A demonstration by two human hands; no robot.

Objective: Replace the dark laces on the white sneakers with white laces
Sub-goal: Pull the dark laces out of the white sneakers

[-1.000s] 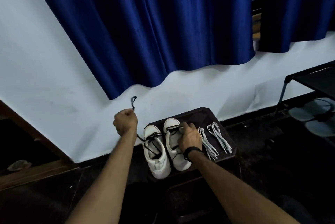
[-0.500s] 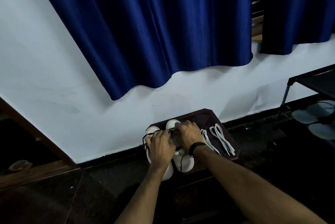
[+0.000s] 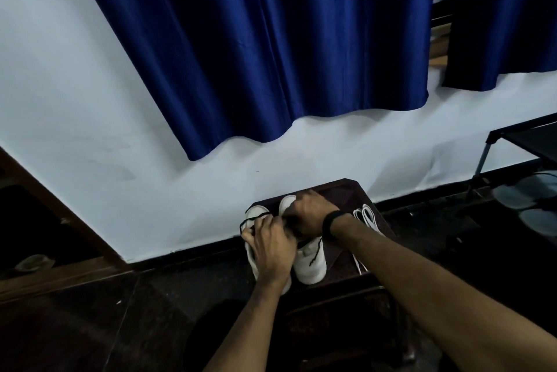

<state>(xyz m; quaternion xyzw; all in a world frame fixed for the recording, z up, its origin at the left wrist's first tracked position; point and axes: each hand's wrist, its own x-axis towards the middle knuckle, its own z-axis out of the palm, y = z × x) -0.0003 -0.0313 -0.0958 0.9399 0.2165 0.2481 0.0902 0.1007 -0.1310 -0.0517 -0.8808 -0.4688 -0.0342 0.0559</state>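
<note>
1. Nearest, two bare forearms reach forward from the bottom edge toward a small dark tabletop (image 3: pixel 340 260) that stands against the wall.
2. On it, two white sneakers sit side by side, toes toward the wall: the left sneaker (image 3: pixel 256 212) is mostly covered by the left hand (image 3: pixel 271 248), and the right sneaker (image 3: pixel 312 263) shows its heel end and its toe.
3. Over the left sneaker the left hand has its fingers (image 3: pixel 250 234) curled at the lacing; whether they pinch the dark lace (image 3: pixel 251 218) or only press on it, I cannot tell.
4. That dark lace loops across the left sneaker's toe, and a loose dark end (image 3: pixel 316 252) hangs over the side of the right sneaker.
5. Slightly farther, the right hand (image 3: pixel 310 215), with a black band (image 3: pixel 331 221) on its wrist, lies over the front of the right sneaker, fingers bent down at the lacing; what they hold is hidden.
6. Just to the right of that wrist, the white laces (image 3: pixel 367 216) lie on the tabletop, partly behind the forearm.
7. Behind everything, a pale wall (image 3: pixel 90 115) rises above a dark skirting, with a blue curtain (image 3: pixel 271 40) hanging down it.
8. Far right, a black metal rack (image 3: pixel 512 142) stands on the floor with pale shapes beneath it.
</note>
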